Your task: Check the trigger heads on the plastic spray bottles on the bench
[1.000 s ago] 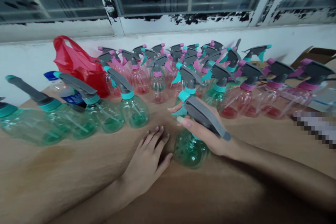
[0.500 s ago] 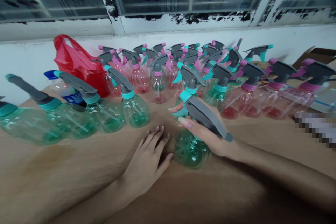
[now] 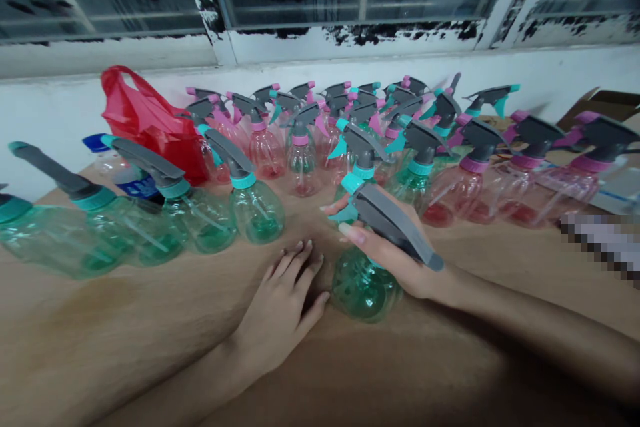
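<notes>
My right hand (image 3: 395,250) grips the neck of a green spray bottle (image 3: 363,287) that stands on the brown table (image 3: 150,333), just under its grey and teal trigger head (image 3: 387,217). My left hand (image 3: 283,310) lies flat on the table, palm down, fingers spread, with the thumb close to the bottle's left side. Behind them stand several green spray bottles (image 3: 255,203) in a row to the left and several pink ones (image 3: 463,190) at the back and right.
A red plastic bag (image 3: 147,123) and a clear bottle with a blue cap (image 3: 113,163) sit at the back left against the white wall under the windows. A cardboard box (image 3: 607,103) is at the far right.
</notes>
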`<state>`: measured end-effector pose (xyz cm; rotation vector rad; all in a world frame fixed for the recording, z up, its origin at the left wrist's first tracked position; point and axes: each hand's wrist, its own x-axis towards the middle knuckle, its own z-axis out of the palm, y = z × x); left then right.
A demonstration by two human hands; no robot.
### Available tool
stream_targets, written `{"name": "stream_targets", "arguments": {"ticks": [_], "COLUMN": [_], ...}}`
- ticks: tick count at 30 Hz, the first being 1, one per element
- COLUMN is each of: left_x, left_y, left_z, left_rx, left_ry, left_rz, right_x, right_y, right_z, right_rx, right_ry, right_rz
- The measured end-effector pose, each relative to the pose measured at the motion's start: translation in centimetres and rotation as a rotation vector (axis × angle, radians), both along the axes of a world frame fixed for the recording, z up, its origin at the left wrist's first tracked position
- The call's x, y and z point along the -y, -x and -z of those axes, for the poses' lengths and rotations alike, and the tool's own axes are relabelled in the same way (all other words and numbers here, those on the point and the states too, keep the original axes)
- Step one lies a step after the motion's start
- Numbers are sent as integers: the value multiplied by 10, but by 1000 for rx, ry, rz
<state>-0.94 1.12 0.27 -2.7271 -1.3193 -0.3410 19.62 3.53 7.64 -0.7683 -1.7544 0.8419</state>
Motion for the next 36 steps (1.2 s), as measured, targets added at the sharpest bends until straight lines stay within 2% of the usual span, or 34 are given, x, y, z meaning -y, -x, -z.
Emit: {"name": "stream_targets", "arguments": {"ticks": [6, 16, 23, 30, 36], "left_x": [0, 0, 0, 0, 0], "left_y": [0, 0, -1, 1, 0], "left_z": [-2, -2, -4, 0, 1], "left_rx": [-9, 0, 0, 13, -12], "left_ry": [11, 22, 24, 10, 23], "left_rz": [-10, -5, -3, -7, -27], "right_x": [-1, 4, 1, 2, 8], "right_y": [0, -1, 0, 3, 3], "right_z": [1, -8, -3, -1, 5], "right_rx": [13, 90, -13, 42, -26], "right_ry": [2, -74, 3, 9, 110], "right_rz": [-12, 26, -40, 56, 20]}}
